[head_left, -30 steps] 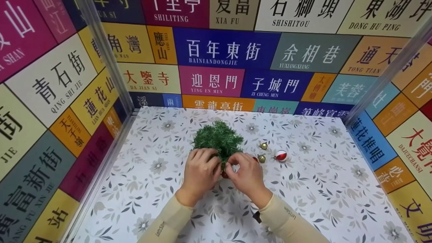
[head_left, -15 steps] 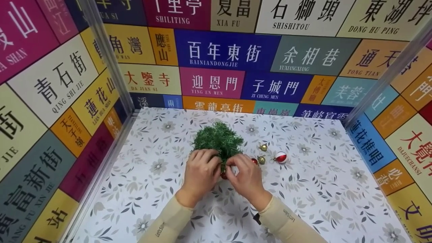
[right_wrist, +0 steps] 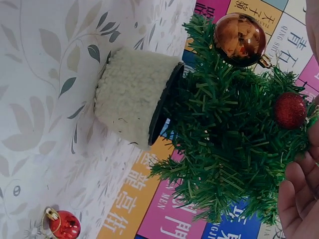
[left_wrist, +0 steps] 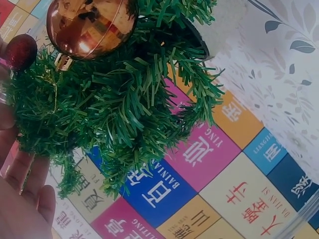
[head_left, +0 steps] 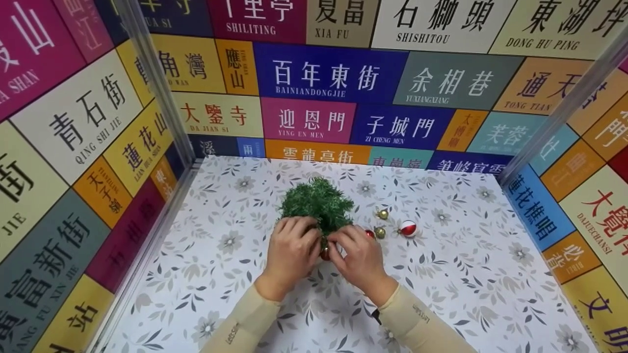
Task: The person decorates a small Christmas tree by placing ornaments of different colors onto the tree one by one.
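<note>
Across the near tabletop (head_left: 316, 314), pale sleeves (head_left: 245, 318); beyond, left hand (head_left: 292, 250) and right hand (head_left: 361, 255), fingers curled, tips close together at front of small green tree (head_left: 316, 198); what each pinches, cannot tell. Glittery dark red bauble (right_wrist: 290, 110) near fingertips, copper bauble (right_wrist: 240, 40) lower on foliage. To the right: shiny red bauble (right_wrist: 65, 225), two gold baubles (head_left: 379, 232), red-and-white ball (head_left: 408, 228). Tree upright in fleecy pot (right_wrist: 134, 94). Lettered wall (head_left: 324, 73) behind.

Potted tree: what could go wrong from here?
The glittery red bauble might drop if poorly fastened; its fastening isn't clear. The right hand could knock the shiny red ball lying loose close by. Tugging the tree with either hand might tip its cream pot.
</note>
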`<state>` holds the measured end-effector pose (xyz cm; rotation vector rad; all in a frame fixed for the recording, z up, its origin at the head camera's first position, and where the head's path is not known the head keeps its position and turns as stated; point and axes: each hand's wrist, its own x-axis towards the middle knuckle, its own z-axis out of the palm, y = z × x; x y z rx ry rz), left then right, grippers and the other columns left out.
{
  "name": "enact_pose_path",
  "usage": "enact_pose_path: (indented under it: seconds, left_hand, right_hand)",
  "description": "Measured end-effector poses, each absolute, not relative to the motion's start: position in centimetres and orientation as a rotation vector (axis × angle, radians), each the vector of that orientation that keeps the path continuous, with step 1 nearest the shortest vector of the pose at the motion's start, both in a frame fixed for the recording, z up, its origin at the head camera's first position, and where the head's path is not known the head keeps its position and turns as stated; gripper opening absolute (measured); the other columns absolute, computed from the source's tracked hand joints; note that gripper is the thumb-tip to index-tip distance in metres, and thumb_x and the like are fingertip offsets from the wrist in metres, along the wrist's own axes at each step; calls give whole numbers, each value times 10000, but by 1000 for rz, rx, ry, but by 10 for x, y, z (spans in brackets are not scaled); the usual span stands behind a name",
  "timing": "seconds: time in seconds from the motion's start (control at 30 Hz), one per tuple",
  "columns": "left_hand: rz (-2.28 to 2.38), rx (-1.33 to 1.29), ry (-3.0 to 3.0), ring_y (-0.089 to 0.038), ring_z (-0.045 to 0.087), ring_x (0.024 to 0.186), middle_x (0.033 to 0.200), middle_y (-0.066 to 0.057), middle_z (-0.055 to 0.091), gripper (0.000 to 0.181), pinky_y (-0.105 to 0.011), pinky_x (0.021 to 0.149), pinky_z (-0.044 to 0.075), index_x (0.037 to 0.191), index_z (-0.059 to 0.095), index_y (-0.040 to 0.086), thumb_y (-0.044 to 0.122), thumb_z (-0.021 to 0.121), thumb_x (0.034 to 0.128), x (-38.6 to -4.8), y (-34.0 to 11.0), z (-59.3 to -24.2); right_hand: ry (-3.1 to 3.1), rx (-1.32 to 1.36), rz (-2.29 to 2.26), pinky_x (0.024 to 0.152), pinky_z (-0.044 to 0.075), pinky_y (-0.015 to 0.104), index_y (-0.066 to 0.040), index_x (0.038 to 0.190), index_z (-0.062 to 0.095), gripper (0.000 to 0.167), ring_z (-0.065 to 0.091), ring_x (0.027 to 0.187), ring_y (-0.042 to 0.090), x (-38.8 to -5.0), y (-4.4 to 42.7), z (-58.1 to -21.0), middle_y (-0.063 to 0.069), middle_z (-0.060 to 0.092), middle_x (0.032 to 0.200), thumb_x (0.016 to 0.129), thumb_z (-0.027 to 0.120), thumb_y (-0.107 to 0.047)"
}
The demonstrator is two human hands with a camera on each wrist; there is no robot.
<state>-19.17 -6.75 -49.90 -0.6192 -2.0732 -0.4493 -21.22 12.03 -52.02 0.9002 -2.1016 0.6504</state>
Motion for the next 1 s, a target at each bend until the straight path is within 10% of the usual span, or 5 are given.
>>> enact_pose_path:
  seconds: [1.0]
  left_hand:
    - [-395,-666,-2095,-291,624,982,1088,-85,662,161,-449,888,490,806,713,109,110,596,917,-193,-69,-502]
  right_hand:
    - [-2144,915,782,681,536,309,-173,981,721,128,606,848,133,-209,120,-524,-22,617,991,951,597,-163]
